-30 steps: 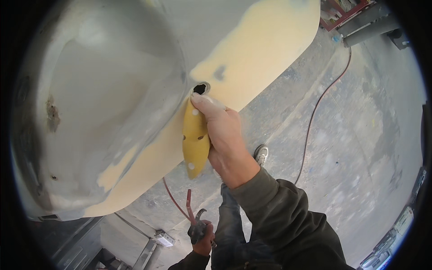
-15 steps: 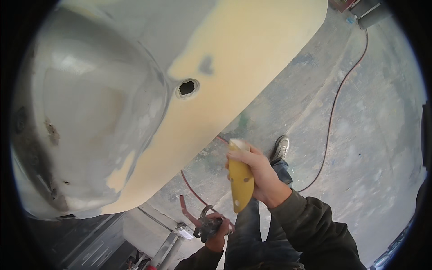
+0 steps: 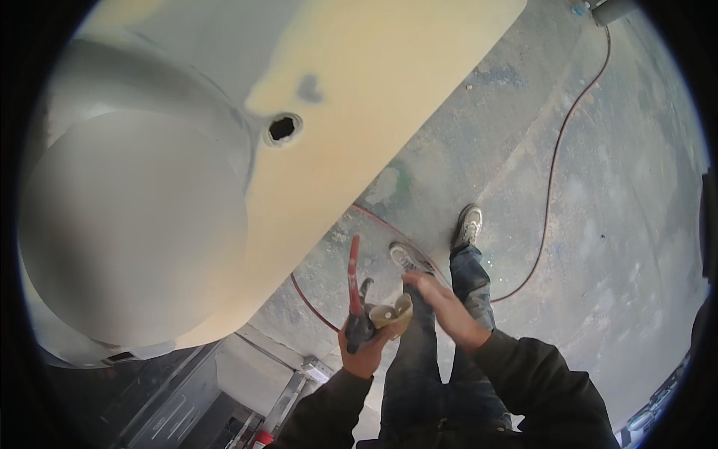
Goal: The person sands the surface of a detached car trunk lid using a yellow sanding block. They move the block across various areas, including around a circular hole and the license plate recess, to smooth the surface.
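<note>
My left hand (image 3: 365, 353) grips a hand tool (image 3: 360, 329) with a black body, a long red arm pointing up and a dark curved hook; I cannot make out its exact kind. The same hand holds a yellow sanding disc (image 3: 401, 320), curled, with holes in it, against the tool. My right hand (image 3: 449, 310) is beside the disc, fingers stretched out, holding nothing. Beyond my hands to the left spreads a car body panel (image 3: 329, 165) in pale yellow and grey, with a ragged round hole (image 3: 283, 129).
A grey bulge on the panel's left is largely covered by a blurred round patch (image 3: 134, 224). A thin red hose (image 3: 552, 172) curves over the grey concrete floor (image 3: 621, 209) and passes my shoes (image 3: 468, 224). Dark cabinets (image 3: 168, 408) stand at lower left.
The yellow sanding disc has passed from my right hand to my left, which has risen with the tool, its red arm now upright. My right hand has opened. The view has shifted slightly.
</note>
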`<move>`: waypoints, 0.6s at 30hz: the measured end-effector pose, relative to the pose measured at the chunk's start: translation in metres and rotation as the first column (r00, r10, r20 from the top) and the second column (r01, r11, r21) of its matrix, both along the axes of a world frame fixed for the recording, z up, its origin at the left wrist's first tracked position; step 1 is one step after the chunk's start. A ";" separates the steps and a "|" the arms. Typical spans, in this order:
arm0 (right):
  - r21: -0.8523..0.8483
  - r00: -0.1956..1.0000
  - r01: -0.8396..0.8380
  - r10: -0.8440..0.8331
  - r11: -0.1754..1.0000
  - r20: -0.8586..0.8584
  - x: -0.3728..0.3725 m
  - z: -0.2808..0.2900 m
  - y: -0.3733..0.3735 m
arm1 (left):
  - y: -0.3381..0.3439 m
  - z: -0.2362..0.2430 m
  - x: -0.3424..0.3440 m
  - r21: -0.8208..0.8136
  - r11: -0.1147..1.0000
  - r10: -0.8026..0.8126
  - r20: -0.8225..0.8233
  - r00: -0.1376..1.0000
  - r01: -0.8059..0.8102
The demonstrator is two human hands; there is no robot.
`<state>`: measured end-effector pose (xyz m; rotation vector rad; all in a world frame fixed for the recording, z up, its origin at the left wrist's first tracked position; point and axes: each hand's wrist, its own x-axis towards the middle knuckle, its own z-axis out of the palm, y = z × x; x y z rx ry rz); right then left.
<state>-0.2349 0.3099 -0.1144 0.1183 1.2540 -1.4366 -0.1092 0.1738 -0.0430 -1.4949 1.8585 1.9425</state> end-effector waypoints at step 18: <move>0.089 0.973 0.226 -0.229 0.970 0.020 -0.030 0.047 -0.005 | 0.006 0.034 -0.040 0.208 0.975 0.073 0.038 0.997 -0.080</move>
